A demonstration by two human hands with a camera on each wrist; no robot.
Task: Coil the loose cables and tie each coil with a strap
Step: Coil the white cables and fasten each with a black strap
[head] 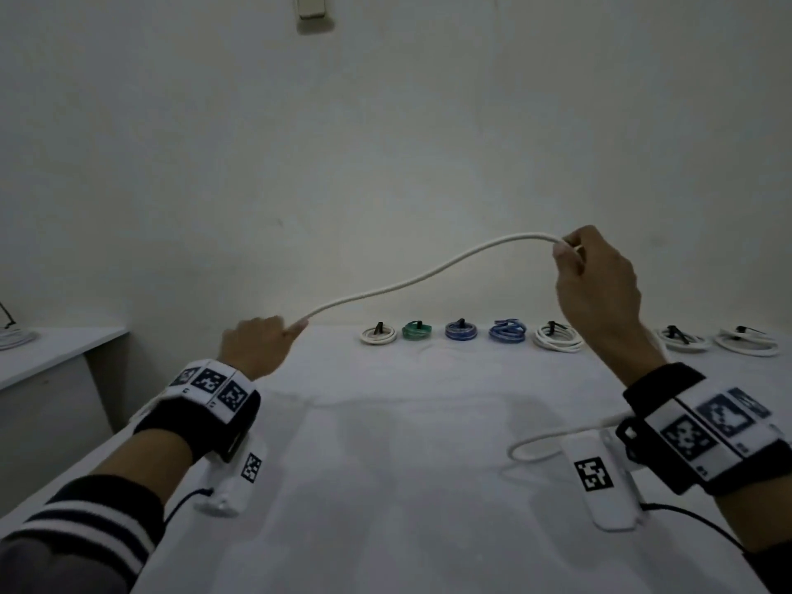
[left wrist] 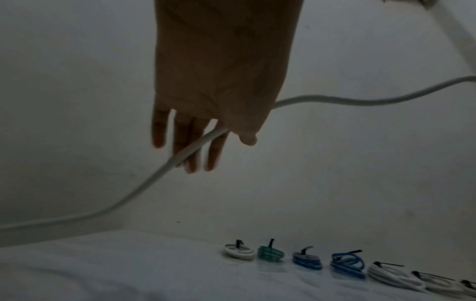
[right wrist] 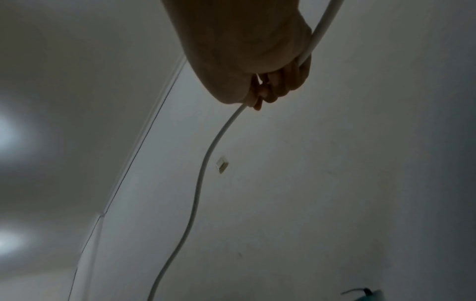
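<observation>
A long white cable [head: 428,276] hangs stretched in the air between both hands, above a white table [head: 385,486]. My left hand [head: 257,340] holds it low on the left, with the thumb pressing the cable [left wrist: 335,100] against the fingers [left wrist: 190,142]; the tail drops away to the lower left. Higher on the right, my right hand [head: 595,285] pinches the cable's other part between thumb and fingertips. In the right wrist view the curled fingers [right wrist: 273,89] close round the cable [right wrist: 198,183], which also runs back past the palm. A white loop [head: 535,443] shows under the right wrist.
Several tied coils line the table's far edge by the wall: white [head: 378,335], green [head: 416,330], two blue [head: 461,330] and more white [head: 558,338], each with a black strap. A lower side table [head: 51,349] stands at the left, carrying another coil [head: 15,336].
</observation>
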